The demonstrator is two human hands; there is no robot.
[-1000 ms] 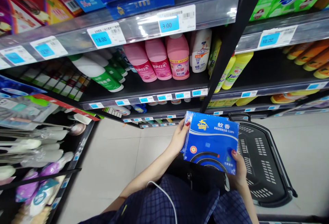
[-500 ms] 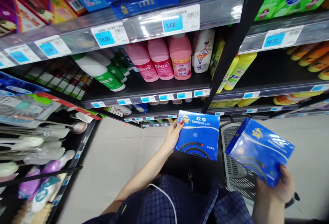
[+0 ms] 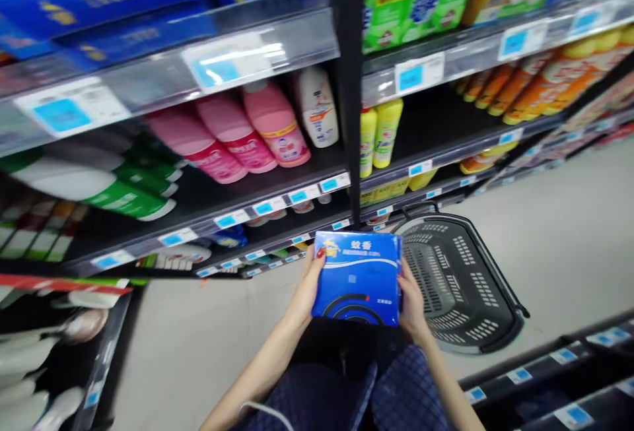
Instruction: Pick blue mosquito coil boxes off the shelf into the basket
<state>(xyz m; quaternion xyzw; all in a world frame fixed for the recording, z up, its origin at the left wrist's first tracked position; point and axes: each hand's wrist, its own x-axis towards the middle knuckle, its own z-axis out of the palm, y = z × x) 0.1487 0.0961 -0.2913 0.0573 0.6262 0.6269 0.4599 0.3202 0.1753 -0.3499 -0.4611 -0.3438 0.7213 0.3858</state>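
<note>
In front of my body I hold a blue box of mosquito coils (image 3: 355, 279), its printed front with a dark coil picture facing me. My left hand (image 3: 306, 289) grips the box's left edge, thumb on the front near the upper corner. On the opposite edge my right hand (image 3: 411, 299) is closed, fingers along the side. The second blue box from earlier is not seen apart; whether it lies behind the front one is hidden. Just right of my right hand, a grey-black plastic shopping basket (image 3: 495, 305) stands on the floor.
Ahead, a shelf edge (image 3: 287, 41) with price tags carries more blue boxes (image 3: 113, 5). Pink bottles (image 3: 277, 127) and yellow bottles (image 3: 389, 131) stand lower. A dark upright post (image 3: 349, 88) divides the shelves. Another rack (image 3: 109, 358) is at left, and a low shelf edge (image 3: 520, 375) at right.
My right hand has come left with its box, from above the basket to the box in my left hand. The view has turned right, showing more of the basket.
</note>
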